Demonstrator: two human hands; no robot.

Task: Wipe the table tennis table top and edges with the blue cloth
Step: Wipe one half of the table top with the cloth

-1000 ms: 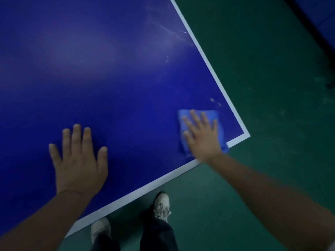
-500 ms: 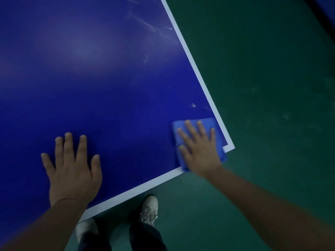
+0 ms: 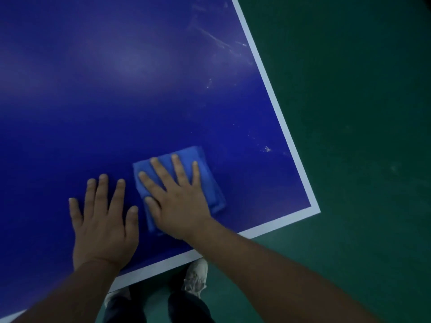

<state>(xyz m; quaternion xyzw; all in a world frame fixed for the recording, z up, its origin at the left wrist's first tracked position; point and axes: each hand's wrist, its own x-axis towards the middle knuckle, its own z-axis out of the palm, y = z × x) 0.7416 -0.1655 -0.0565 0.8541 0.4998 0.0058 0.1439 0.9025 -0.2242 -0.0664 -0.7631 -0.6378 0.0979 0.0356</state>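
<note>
Blue cloth point(image 3: 210, 183), folded, was pressed flat on table point(image 3: 116, 89) under right hand point(image 3: 179, 206); fingers straight and spread, likely for even pressure. Left hand point(image 3: 105, 229) was laid flat at cloth's 9 o'clock, nothing held, probably bracing lean. Specks point(image 3: 267, 149) were noted at cloth's 2 o'clock, seemingly unwiped.

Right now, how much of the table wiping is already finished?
Looks done: the table around the left hand shows no marks. In hand: the right hand presses the cloth flat on it near the corner. Left: the white specks and the streaks beside the white edge line, and probably the edges themselves.
</note>
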